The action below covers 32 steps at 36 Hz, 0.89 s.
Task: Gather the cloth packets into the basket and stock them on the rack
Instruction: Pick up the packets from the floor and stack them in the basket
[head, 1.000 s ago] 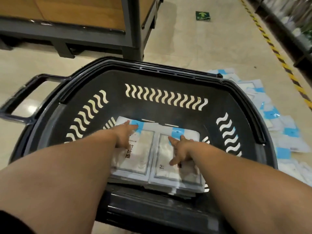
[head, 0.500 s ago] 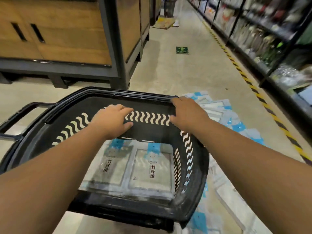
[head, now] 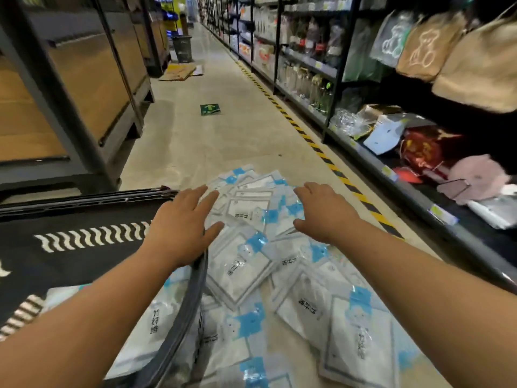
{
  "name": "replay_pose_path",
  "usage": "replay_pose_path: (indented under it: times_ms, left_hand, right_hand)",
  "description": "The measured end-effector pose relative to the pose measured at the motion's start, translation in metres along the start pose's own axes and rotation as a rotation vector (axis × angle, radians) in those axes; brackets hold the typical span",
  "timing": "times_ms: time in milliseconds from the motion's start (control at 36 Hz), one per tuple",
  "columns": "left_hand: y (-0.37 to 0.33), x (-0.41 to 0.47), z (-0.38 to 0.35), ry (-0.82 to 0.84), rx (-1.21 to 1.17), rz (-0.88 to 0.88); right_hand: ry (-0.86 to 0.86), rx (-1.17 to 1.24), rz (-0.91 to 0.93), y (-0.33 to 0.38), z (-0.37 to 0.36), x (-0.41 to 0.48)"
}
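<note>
A black plastic basket [head: 84,208] sits at the lower left, with cloth packets [head: 148,329] lying inside it. Many more white packets with blue labels [head: 243,278] are spread in a loose pile on the floor to the basket's right. My left hand [head: 181,228] hovers over the basket's right rim, fingers spread and empty. My right hand [head: 324,211] is stretched over the far part of the pile, fingers apart, holding nothing. The rack [head: 419,169] runs along the right side.
The rack's shelves hold bags, bottles and wrapped goods. A yellow-black floor stripe [head: 321,152] runs in front of it. Wooden cabinets on dark frames [head: 92,88] line the left. Flattened cardboard [head: 179,71] and a bin [head: 181,49] lie farther down the aisle.
Both hands left the packets in the basket, passed over its far rim, and now reach right over the floor pile. The view has swung up and right toward the rack.
</note>
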<state>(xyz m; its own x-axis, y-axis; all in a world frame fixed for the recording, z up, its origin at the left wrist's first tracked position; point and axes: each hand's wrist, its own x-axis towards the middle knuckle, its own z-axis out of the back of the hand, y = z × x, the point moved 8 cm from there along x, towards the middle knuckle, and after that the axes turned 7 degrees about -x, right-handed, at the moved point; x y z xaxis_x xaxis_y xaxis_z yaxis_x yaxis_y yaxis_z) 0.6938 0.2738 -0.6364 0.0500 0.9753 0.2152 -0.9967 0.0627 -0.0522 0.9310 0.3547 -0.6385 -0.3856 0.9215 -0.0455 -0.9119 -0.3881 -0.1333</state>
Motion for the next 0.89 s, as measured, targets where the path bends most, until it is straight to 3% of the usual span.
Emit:
replay_pose_path:
  times_ms: [194,417,667,889]
  left_hand:
    - [-0.073,0.04,-0.032,0.11,0.091,-0.065]
    - [-0.15,0.034,-0.089,0.188,-0.033,-0.115]
    - [-0.146,-0.055,-0.226,0.445,-0.041,-0.086]
    - [-0.12,-0.143,-0.309,0.631,-0.036,0.003]
  right_hand:
    - [0.047,-0.028,-0.112,-0.092,-0.04,-0.039]
    - [0.146,-0.03,-0.213,-0.157,-0.1,-0.086]
    - [0.324,-0.049,-0.265,-0.18,-0.223,-0.133]
    - [0.445,0.019,-0.246,-0.154,-0.325,-0.17]
